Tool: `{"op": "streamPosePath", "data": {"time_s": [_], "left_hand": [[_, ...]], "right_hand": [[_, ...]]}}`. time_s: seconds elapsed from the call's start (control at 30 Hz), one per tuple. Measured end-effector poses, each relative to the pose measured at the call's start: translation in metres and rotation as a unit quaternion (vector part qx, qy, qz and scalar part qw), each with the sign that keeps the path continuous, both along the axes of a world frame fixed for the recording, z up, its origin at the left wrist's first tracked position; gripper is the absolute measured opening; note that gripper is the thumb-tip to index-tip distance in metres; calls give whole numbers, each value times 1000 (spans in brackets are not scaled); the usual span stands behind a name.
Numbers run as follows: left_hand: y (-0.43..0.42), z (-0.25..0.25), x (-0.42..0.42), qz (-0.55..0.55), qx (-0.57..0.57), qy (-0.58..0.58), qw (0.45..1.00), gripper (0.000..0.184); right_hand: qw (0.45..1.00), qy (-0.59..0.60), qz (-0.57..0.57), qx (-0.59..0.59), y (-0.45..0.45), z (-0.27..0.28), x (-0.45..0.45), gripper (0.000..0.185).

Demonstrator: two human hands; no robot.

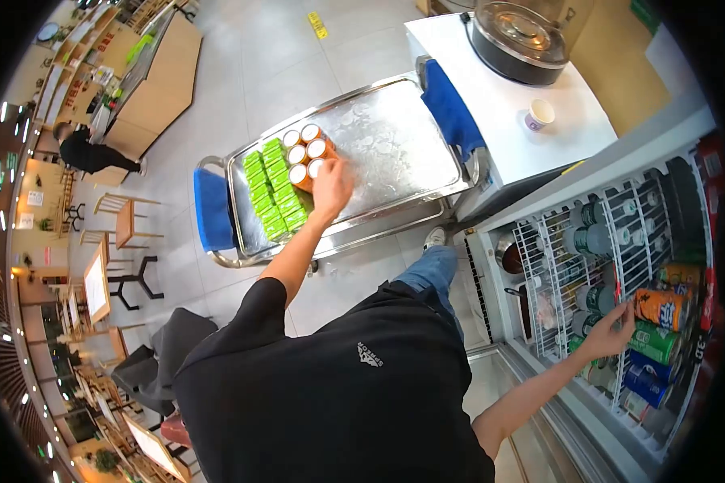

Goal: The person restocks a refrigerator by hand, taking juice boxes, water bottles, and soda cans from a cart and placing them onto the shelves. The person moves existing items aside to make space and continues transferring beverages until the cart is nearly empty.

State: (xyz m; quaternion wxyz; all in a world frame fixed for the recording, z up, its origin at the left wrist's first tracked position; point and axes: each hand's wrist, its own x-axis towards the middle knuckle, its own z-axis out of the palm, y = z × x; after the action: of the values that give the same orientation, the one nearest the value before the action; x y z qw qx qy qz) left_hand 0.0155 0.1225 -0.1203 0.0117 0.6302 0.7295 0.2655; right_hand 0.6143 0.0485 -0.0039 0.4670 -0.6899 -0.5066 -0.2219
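Observation:
My left hand reaches over the metal tray, its fingers closed round the top of an orange can with a white end. This can stands at the corner of a small group of like cans, beside rows of green packs. At the right, my right hand is inside the open fridge, by the white wire shelf. Its curled fingers are at the near end of an orange can; what they pinch is hidden. Beside that can are a green can and a blue can.
The tray lies on a cart with blue end panels. A white counter at the top right holds a round appliance and a paper cup. Chairs and tables stand left; a person in black is beyond.

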Motion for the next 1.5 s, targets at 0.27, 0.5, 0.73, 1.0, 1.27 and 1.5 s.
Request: {"op": "streamPosePath", "data": {"time_s": [0.27,0.5,0.73,1.0,1.27,1.5], "left_hand": [[-18,-39,-52,120,-58,142,981,93],[-25,-42,-61,96,-40,167,980,87],[-30,-25,-98,121,-152,238,952,78],[-24,-14,-95,165,-123,156,966,88],[-10,-24,-73,134,-112,152,973,81],[-14,49,-26,29,-73,-86,993,66]], "right_hand": [[999,-20,28,-15,-4,5,-1,19],[998,-37,30,-38,-8,8,-2,19],[998,-45,12,-37,-8,4,0,19],[998,-57,-3,-40,-8,1,3,18],[997,-69,11,-31,-8,-4,9,17],[998,-36,16,-39,-12,1,-1,17]]}}
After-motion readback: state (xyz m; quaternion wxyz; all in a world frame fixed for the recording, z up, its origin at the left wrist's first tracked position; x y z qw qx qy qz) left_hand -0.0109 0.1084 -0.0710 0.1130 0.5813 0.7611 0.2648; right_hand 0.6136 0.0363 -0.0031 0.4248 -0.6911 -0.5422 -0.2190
